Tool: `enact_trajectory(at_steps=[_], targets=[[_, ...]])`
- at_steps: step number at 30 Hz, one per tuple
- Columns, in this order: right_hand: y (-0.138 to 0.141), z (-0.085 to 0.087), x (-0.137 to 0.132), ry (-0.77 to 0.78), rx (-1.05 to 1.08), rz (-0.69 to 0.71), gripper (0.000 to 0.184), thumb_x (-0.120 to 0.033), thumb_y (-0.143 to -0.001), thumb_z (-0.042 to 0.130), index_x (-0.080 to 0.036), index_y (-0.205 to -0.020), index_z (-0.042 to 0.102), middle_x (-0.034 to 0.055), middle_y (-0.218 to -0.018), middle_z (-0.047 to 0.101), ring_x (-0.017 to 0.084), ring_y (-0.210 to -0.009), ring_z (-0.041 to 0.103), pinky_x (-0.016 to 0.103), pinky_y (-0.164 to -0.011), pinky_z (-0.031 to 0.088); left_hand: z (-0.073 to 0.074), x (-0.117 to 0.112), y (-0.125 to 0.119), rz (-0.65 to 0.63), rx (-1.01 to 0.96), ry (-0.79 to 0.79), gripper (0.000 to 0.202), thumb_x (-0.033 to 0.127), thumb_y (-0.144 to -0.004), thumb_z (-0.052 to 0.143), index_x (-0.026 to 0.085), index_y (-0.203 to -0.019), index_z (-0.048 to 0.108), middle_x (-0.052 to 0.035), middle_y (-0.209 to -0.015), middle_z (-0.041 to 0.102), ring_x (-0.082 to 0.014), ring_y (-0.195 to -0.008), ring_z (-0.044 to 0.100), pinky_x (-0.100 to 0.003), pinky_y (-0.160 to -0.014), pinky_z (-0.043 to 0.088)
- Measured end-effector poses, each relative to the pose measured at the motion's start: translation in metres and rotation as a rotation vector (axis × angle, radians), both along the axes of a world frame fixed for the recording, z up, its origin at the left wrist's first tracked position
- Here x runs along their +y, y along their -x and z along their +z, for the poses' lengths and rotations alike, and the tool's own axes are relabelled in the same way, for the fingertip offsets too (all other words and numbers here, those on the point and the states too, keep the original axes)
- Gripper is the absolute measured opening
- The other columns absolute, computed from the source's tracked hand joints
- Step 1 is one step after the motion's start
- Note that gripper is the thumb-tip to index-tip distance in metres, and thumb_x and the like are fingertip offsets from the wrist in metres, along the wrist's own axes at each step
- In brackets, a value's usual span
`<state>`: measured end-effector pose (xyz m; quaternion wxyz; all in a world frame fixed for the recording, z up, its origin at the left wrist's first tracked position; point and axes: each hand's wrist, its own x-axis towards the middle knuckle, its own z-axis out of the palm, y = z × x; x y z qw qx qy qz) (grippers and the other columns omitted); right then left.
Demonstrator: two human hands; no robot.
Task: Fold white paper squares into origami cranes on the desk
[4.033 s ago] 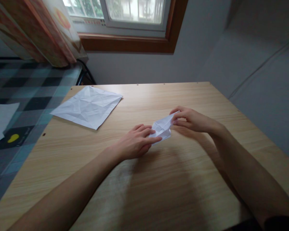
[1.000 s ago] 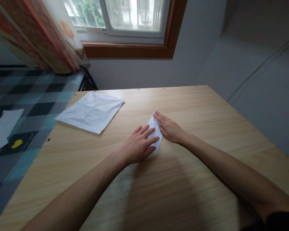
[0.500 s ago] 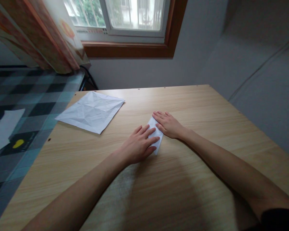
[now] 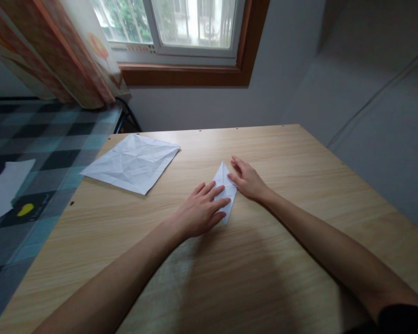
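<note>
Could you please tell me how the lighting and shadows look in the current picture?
Head view: the window is brightest; the right-hand wall looks dim; soft shadow darkens the table below the folded paper; paler sheen lies along the table's far edge.

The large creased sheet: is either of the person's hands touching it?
No, the left hand lies on the folded paper, the right hand is at its edge, both apart from the sheet.

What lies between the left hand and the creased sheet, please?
In the head view, bare tabletop lies between the left hand and the creased sheet.
</note>
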<state>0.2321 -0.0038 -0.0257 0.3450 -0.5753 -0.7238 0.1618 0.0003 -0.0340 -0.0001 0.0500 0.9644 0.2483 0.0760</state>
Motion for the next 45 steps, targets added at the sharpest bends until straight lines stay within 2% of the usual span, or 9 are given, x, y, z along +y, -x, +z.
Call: enact_trajectory(at_steps=[6, 10, 16, 18, 22, 25, 28, 36, 45], targets=[[0.006, -0.005, -0.014, 0.194, 0.451, -0.019, 0.073, -0.019, -0.074, 0.064, -0.016, -0.144, 0.043, 0.0183, -0.137, 0.057, 0.019, -0.091, 0.069, 0.036, -0.080, 0.060, -0.001, 0.000, -0.002, 0.005, 0.010, 0.005, 0.049, 0.043, -0.098, 0.049, 0.031, -0.146, 0.044, -0.0088, -0.153, 0.045, -0.0337, -0.144, 0.036, -0.057, -0.115, 0.030], [0.008, -0.004, -0.016, 0.160, 0.495, -0.052, 0.070, -0.015, -0.070, 0.062, -0.014, -0.139, 0.049, 0.0107, -0.106, 0.069, 0.017, -0.078, 0.068, 0.032, -0.070, 0.060, -0.002, -0.001, -0.002, 0.103, -0.073, 0.026, 0.073, 0.049, -0.092, 0.060, 0.022, -0.153, 0.029, -0.0157, -0.154, 0.041, -0.0331, -0.144, 0.036, -0.053, -0.116, 0.030], [0.003, 0.010, -0.035, 0.008, 0.198, 0.043, 0.021, -0.016, -0.079, 0.058, -0.017, -0.093, 0.074, 0.0044, -0.084, 0.074, 0.019, -0.077, 0.069, 0.033, -0.075, 0.057, -0.008, 0.000, -0.001, 0.243, -0.240, -0.019, 0.118, 0.059, -0.075, 0.075, 0.013, -0.156, 0.003, -0.0271, -0.154, 0.034, -0.0386, -0.143, 0.035, -0.054, -0.113, 0.034], [0.000, 0.012, -0.043, -0.066, 0.032, 0.118, 0.021, -0.016, -0.084, 0.056, -0.019, -0.089, 0.076, 0.0060, -0.091, 0.077, 0.021, -0.086, 0.070, 0.037, -0.083, 0.057, -0.009, 0.000, -0.001, 0.236, -0.235, -0.015, 0.114, 0.058, -0.076, 0.074, 0.013, -0.156, 0.007, -0.0252, -0.153, 0.038, -0.0379, -0.142, 0.037, -0.054, -0.113, 0.034], [-0.008, 0.013, -0.055, -0.172, -0.240, 0.310, 0.034, -0.012, -0.081, 0.056, -0.021, -0.107, 0.076, 0.0086, -0.115, 0.075, 0.025, -0.109, 0.067, 0.045, -0.100, 0.052, -0.004, 0.001, -0.001, 0.154, -0.159, -0.019, 0.076, 0.060, -0.080, 0.070, 0.019, -0.141, 0.047, -0.0154, -0.144, 0.054, -0.0353, -0.138, 0.043, -0.053, -0.113, 0.034], [-0.010, 0.015, -0.061, -0.184, -0.317, 0.346, 0.034, -0.015, -0.083, 0.055, -0.018, -0.111, 0.074, 0.0103, -0.122, 0.072, 0.026, -0.116, 0.065, 0.046, -0.104, 0.050, 0.001, 0.001, -0.001, 0.097, -0.121, -0.009, 0.066, 0.068, -0.080, 0.065, 0.021, -0.125, 0.062, -0.0121, -0.136, 0.062, -0.0337, -0.131, 0.051, -0.052, -0.110, 0.036], [-0.004, 0.018, -0.066, -0.158, -0.368, 0.324, 0.033, -0.027, -0.092, 0.054, -0.013, -0.116, 0.071, 0.0148, -0.125, 0.070, 0.027, -0.120, 0.063, 0.045, -0.106, 0.049, 0.005, 0.000, -0.003, 0.074, -0.100, -0.019, 0.060, 0.066, -0.088, 0.055, 0.019, -0.124, 0.063, -0.0123, -0.136, 0.062, -0.0319, -0.130, 0.052, -0.051, -0.109, 0.037], [0.015, 0.011, -0.075, -0.039, -0.560, 0.317, 0.075, -0.050, -0.094, 0.053, 0.001, -0.147, 0.039, 0.0280, -0.155, 0.036, 0.035, -0.148, 0.030, 0.054, -0.120, 0.029, 0.005, -0.002, -0.006, 0.059, -0.068, -0.019, 0.062, 0.064, -0.086, 0.060, 0.015, -0.123, 0.059, -0.0159, -0.136, 0.061, -0.0304, -0.132, 0.052, -0.045, -0.109, 0.040], [-0.005, 0.016, -0.089, 0.005, -0.597, 0.246, 0.075, -0.056, -0.094, 0.051, -0.004, -0.148, 0.041, 0.0237, -0.154, 0.040, 0.034, -0.146, 0.036, 0.054, -0.118, 0.031, 0.006, -0.001, -0.002, 0.060, -0.039, -0.036, 0.069, 0.072, -0.082, 0.059, 0.016, -0.122, 0.058, -0.0153, -0.139, 0.059, -0.0309, -0.132, 0.050, -0.048, -0.111, 0.035]])
